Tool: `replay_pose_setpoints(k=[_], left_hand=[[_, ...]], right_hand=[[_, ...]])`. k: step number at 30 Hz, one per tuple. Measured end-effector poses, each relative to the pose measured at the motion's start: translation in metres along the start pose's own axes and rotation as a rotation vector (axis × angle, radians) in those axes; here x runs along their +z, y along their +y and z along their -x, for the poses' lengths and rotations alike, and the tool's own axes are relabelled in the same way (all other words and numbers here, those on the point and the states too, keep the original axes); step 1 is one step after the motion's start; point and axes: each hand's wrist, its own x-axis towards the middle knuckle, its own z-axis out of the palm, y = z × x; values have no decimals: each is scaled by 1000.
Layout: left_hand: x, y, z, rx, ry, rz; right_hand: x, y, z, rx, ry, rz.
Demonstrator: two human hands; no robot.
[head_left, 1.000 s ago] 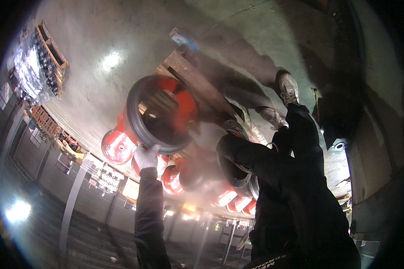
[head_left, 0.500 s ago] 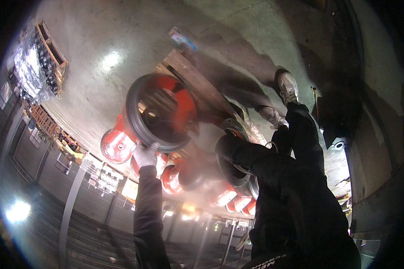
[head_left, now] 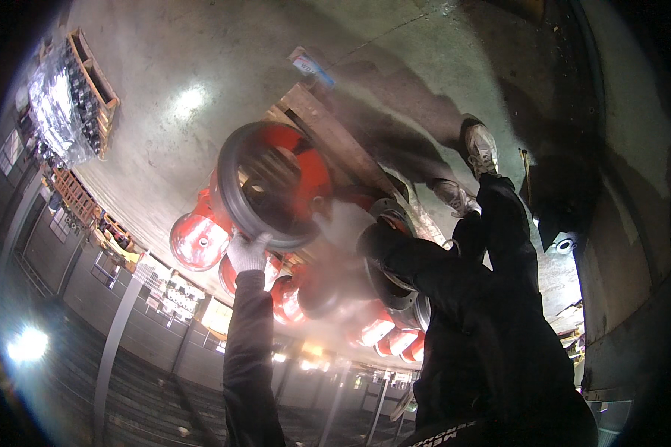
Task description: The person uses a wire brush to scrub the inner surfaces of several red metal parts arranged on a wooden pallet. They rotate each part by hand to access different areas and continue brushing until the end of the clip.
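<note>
A red wheel with a thick black rim (head_left: 235, 201) stands tilted over a wooden pallet (head_left: 335, 134), and slats show through its open middle. My left hand (head_left: 247, 253), in a pale knit glove, is closed on the near lower edge of the rim. At the wheel's right side is my gloved right hand (head_left: 348, 226), its fingertips against the red edge. A hazy smear over the picture blurs that hand and its finger outline. Beneath and behind my left hand lie more red wheels (head_left: 200, 242), with others (head_left: 287, 298) partly hidden by the haze.
Dark ring-shaped parts (head_left: 395, 216) sit beside my right forearm. A blue and white box (head_left: 311, 67) lies on the floor beyond the pallet. My shoes (head_left: 481, 149) stand right of the pallet. A wooden crate of wrapped dark parts (head_left: 67, 104) is at far left.
The wheel has shifted slightly to the right in the picture, and my left hand has moved with it. Both hands stay at its edge.
</note>
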Motion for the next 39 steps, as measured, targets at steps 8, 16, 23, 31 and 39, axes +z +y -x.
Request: replay_pose_setpoints(k=[8, 16, 23, 31, 39], left_hand=[[2, 2, 0, -34, -29, 151], [2, 6, 2, 14, 12, -41], [2, 7, 3, 163, 66, -36], [1, 0, 0, 72, 52, -135], [1, 2, 3, 74, 77, -221]], right_hand=[[10, 3, -9, -106, 61, -21], [23, 20, -22, -93, 93, -15], [27, 17, -36, -46, 79, -46], [25, 21, -37, -31, 36, -41], [28, 20, -42, -63, 55, -33]])
